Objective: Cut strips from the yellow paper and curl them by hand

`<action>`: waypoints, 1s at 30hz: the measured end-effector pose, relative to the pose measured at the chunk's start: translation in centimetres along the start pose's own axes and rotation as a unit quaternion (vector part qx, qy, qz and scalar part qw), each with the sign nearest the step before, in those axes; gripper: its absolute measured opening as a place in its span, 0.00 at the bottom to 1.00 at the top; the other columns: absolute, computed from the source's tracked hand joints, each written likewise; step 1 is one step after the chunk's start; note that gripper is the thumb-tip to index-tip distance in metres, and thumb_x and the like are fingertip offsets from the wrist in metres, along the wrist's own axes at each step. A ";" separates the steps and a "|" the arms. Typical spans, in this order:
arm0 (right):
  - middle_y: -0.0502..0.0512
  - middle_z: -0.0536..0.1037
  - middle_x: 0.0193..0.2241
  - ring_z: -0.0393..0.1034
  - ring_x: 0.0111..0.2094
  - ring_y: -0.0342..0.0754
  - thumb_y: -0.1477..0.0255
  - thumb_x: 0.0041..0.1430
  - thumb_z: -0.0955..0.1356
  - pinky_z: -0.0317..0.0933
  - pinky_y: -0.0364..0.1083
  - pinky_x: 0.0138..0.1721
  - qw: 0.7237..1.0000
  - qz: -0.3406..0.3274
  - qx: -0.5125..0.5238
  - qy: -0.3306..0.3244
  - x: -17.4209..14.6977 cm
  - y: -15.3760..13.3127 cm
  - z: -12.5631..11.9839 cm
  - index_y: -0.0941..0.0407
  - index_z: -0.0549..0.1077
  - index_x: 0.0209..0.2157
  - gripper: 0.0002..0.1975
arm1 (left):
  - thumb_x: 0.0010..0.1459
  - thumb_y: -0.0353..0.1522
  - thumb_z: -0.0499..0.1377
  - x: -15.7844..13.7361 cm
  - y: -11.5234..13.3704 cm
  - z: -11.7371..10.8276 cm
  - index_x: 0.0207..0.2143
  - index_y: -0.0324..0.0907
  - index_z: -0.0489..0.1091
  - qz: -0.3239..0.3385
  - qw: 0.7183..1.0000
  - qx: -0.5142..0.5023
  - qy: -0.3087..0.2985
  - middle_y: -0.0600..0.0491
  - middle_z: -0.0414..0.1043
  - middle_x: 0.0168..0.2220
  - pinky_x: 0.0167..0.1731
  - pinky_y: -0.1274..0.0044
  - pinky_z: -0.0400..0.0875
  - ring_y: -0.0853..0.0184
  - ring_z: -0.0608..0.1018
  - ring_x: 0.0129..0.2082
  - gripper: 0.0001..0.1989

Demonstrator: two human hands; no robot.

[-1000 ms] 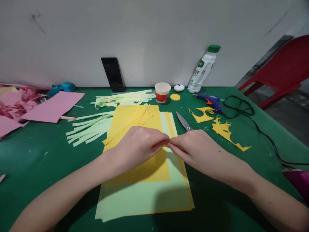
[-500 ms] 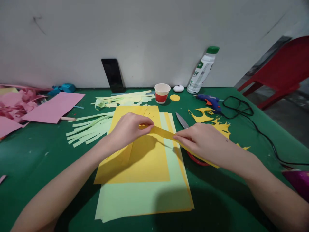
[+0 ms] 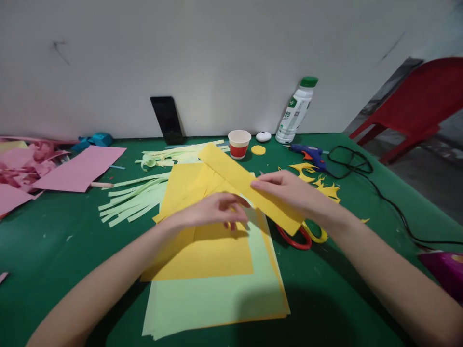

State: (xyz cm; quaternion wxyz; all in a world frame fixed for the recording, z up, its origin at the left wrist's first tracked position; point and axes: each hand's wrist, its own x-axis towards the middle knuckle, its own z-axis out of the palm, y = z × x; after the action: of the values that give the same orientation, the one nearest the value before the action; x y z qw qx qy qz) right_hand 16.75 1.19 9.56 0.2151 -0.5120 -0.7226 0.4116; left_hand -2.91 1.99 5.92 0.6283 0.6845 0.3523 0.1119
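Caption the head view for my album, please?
Right hand holding a yellow paper strip, empty left hand above a yellow sheet.

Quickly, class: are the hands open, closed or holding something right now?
Left hand: open, fingers loosely curled above the yellow sheet, nothing visibly gripped.
Right hand: closed, holding the yellow strip between thumb and fingers.

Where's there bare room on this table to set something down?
Left, between the pink rectangular paper sheet and left forearm; front right, between the pale green paper sheets and right forearm. Crowded beyond the right hand: jagged yellow paper scraps and a blue plastic glue gun.
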 end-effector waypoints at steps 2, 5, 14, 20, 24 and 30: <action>0.48 0.65 0.21 0.58 0.22 0.40 0.59 0.56 0.58 0.52 0.41 0.23 1.000 -0.008 0.006 -0.010 0.9 0.3 1.7 0.57 0.65 0.23 0.17 | 0.51 0.41 0.58 0.7 -0.7 2.0 0.38 0.38 0.69 0.007 0.995 -0.090 -0.049 0.47 0.73 0.38 0.27 0.78 0.69 0.72 0.75 0.23 0.17; 0.49 0.66 0.21 0.61 0.23 0.41 0.59 0.58 0.55 0.55 0.40 0.24 1.000 -0.016 -0.009 -0.025 2.3 0.7 3.8 0.57 0.64 0.25 0.19 | 0.51 0.41 0.58 1.6 -2.2 3.8 0.20 0.35 0.72 0.000 0.982 -0.186 -0.012 0.50 0.70 0.17 0.29 0.77 0.68 0.69 0.74 0.23 0.18; 0.63 0.70 0.41 0.66 0.40 0.51 0.72 0.57 0.58 0.59 0.48 0.37 0.969 0.039 -0.239 0.041 0.6 2.3 1.8 0.60 0.63 0.46 0.15 | 0.50 0.34 0.56 2.4 -3.4 3.7 0.31 0.38 0.67 0.019 0.942 -0.321 0.090 0.58 0.63 0.14 0.18 0.81 0.61 0.75 0.67 0.13 0.08; 0.69 0.67 0.43 0.64 0.44 0.61 0.78 0.51 0.61 0.59 0.51 0.36 0.921 0.126 -0.364 0.059 -3.6 6.0 1.4 0.66 0.59 0.51 0.24 | 0.49 0.36 0.59 2.2 -3.2 3.8 0.31 0.42 0.62 0.036 0.934 -0.338 0.108 0.60 0.61 0.24 0.16 0.82 0.60 0.79 0.66 0.13 0.10; 0.69 0.65 0.45 0.67 0.37 0.55 0.77 0.49 0.62 0.60 0.47 0.31 0.916 0.152 -0.367 0.064 -3.5 7.3 1.0 0.65 0.58 0.52 0.26 | 0.48 0.39 0.60 2.1 -3.2 3.9 0.31 0.41 0.62 0.041 0.937 -0.325 0.124 0.58 0.59 0.28 0.17 0.82 0.61 0.79 0.66 0.17 0.13; 0.66 0.68 0.40 0.69 0.31 0.51 0.74 0.42 0.66 0.57 0.43 0.25 0.918 0.175 -0.346 0.075 -2.6 8.1 0.7 0.64 0.59 0.50 0.30 | 0.42 0.38 0.62 1.9 -2.7 4.0 0.32 0.42 0.61 0.047 0.936 -0.311 0.159 0.57 0.58 0.28 0.19 0.81 0.60 0.75 0.66 0.21 0.17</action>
State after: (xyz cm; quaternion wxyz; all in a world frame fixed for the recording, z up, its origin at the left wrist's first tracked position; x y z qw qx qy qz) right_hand 21.78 -0.35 2.83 0.0026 -0.7025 -0.7002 0.1268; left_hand -0.08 -0.08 2.14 0.7398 0.4442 0.3622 0.3525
